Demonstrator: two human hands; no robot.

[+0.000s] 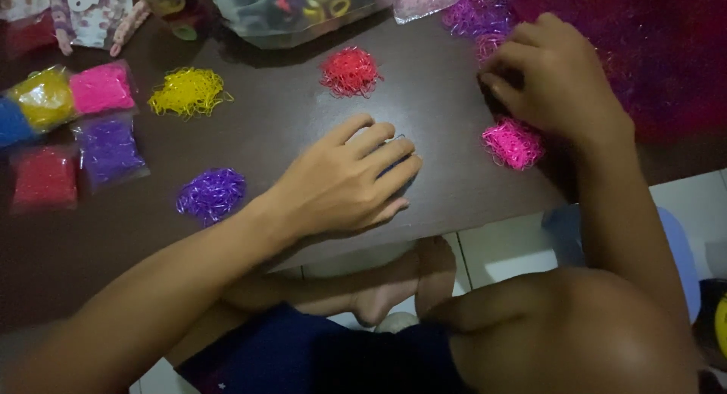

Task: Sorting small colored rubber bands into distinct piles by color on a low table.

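left hand (344,178) flat, fingers together, palm down over a dark-blue band pile (399,165) near table (288,114) front edge | right hand (556,80) curled, fingertips pinching among purple bands (473,15) at far right edge | pink pile (513,143) just beside its wrist

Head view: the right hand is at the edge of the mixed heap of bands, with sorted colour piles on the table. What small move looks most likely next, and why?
Probably the right hand draws a few bands out of the mixed purple-pink heap and drops them on the pink pile just below it. Its fingers are curled into the heap's edge, and the red pile, yellow pile and purple pile already lie separated by colour.
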